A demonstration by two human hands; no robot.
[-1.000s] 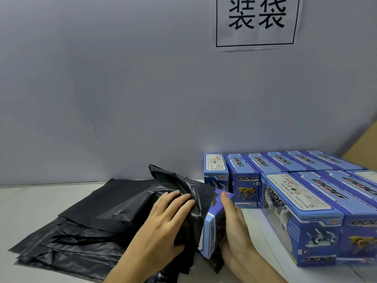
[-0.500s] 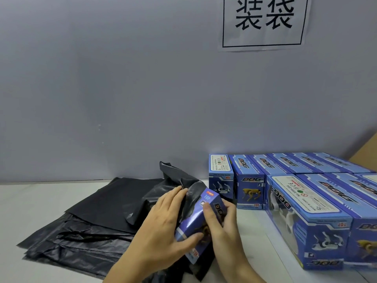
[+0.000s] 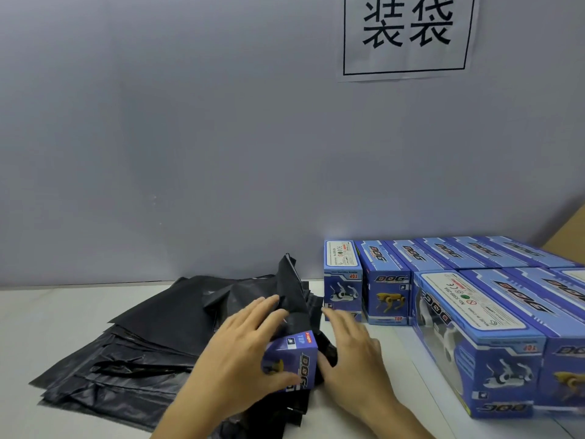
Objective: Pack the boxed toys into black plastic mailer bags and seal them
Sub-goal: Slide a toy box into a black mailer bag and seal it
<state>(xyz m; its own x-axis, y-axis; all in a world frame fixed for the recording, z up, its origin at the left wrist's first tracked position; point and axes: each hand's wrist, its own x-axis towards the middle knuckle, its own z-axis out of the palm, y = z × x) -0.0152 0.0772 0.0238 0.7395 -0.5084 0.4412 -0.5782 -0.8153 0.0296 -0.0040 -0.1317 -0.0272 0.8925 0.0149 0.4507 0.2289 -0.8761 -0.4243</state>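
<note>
A blue toy box (image 3: 296,359) printed "DOG" lies near the table's middle, its far end inside a black mailer bag (image 3: 292,291) whose loose mouth stands up behind it. My left hand (image 3: 243,353) grips the box from the left: its thumb is on the near face and its fingers lie over the bag on top. My right hand (image 3: 351,350) is against the right side of box and bag with straight fingers, slightly blurred. Both rest on a pile of flat black bags (image 3: 142,346).
Two rows of several identical blue toy boxes (image 3: 474,331) fill the right of the white table (image 3: 47,327). A grey wall with a paper sign (image 3: 406,33) rises behind. A cardboard edge (image 3: 569,232) shows at far right.
The box has gone from tilted in both hands to lying lower with its far end inside the bag. My right hand has let go of it and now lies flat alongside.
</note>
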